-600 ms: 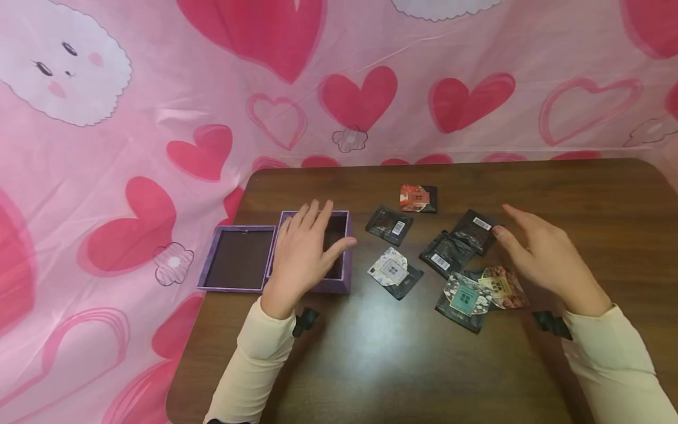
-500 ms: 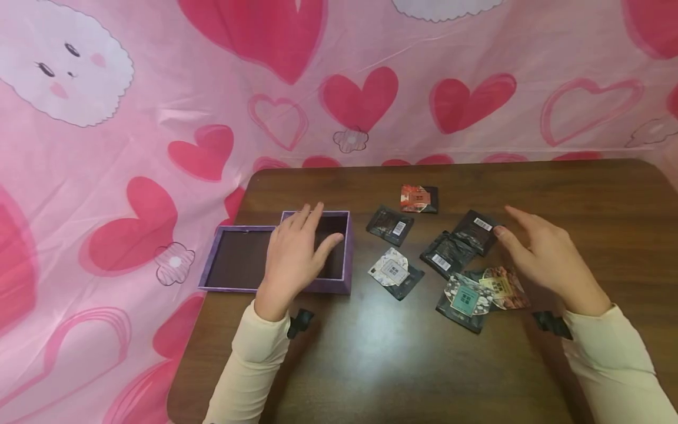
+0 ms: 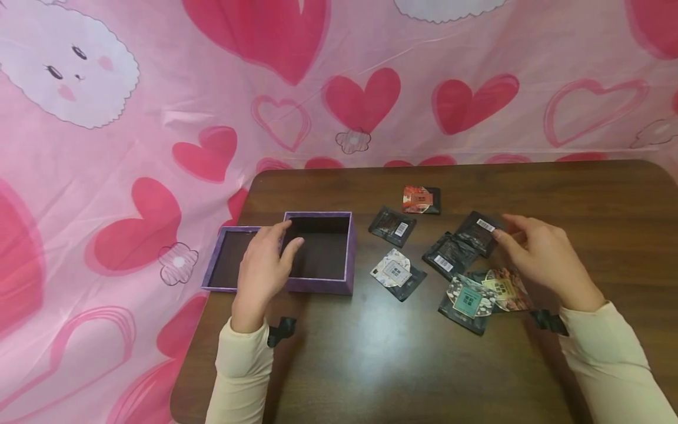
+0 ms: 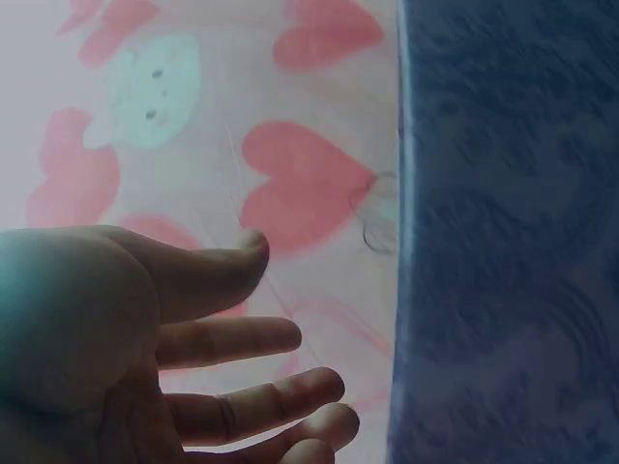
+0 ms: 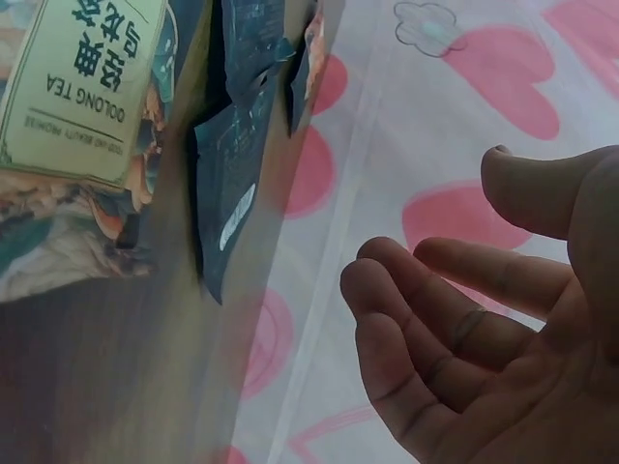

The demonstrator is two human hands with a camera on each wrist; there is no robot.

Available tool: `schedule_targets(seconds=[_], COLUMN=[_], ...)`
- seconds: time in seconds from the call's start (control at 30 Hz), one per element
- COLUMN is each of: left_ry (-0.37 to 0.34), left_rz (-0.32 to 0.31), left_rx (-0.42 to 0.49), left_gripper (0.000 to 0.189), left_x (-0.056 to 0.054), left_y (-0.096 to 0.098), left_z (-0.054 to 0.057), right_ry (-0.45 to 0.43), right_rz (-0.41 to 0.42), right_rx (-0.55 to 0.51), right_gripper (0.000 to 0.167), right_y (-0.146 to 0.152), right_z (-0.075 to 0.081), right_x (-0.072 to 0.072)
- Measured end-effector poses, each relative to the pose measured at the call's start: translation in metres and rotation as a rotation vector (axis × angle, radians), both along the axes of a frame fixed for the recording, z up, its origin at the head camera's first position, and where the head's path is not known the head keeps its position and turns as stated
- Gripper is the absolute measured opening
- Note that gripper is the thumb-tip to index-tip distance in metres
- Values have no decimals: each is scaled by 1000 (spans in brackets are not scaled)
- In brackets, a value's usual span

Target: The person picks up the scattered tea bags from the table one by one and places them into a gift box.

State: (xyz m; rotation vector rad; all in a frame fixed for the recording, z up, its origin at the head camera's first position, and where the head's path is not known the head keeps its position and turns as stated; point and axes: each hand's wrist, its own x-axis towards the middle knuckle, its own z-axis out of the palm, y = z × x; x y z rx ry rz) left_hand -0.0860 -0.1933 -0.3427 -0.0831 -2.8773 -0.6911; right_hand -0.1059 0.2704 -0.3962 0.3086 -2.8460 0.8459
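Observation:
My left hand (image 3: pixel 259 274) hovers between the shallow purple lid (image 3: pixel 225 259) and the deeper purple box (image 3: pixel 348 259), overlapping both in the head view. Its thumb and fingers are spread with nothing between them; in the left wrist view the box's patterned side (image 4: pixel 513 232) rises beside the fingertips. Over on the right, my right hand (image 3: pixel 553 262) holds nothing, fingers loosely bent and thumb apart. Nearest to it lies a black tea sachet (image 3: pixel 479 232) with a barcode, partly overlapping another black sachet (image 3: pixel 447 256). An oolong tea sachet (image 5: pixel 82 97) fills the right wrist view's corner.
A green-labelled sachet (image 3: pixel 467 303) lies against the oolong one. Farther left on the wooden table (image 3: pixel 371 365) are a white-labelled sachet (image 3: pixel 396 272), a black one (image 3: pixel 392 227) and a red-labelled one (image 3: pixel 419 200). A pink heart-print cloth (image 3: pixel 381 35) hangs behind.
My left hand has moved left from over the box towards the lid, uncovering the box's dark inside. My right hand's fingers have bent in slightly near the black sachet.

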Motion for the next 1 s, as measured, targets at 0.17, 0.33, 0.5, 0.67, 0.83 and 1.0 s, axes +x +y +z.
schedule_targets(seconds=[0.17,0.33,0.5,0.67,0.83,1.0], left_ry=[-26,-68,-82,-97,-124,-122], left_rz=[45,78,75,82,85,86], left_rx=[13,17,24,46,64,55], left_gripper=[44,42,36,28,25,23], left_x=[4,7,8,7,7,6], left_y=[-12,-23,-34,-38,-38,-37], left_z=[-6,-10,-14,-18,-22,-24], right_ry=[-32,-106,-153,-164,-196,-217], right_rz=[-7,-48,-68,-90,-114,-143], right_rx=[-37,-75,-116,-129,-128,-118], right_gripper=[43,41,43,42,43,43], right_y=[3,7,13,18,24,28], right_z=[-5,-8,-13,-18,-25,-33], right_x=[-4,-7,-12,-21,-28,-35])
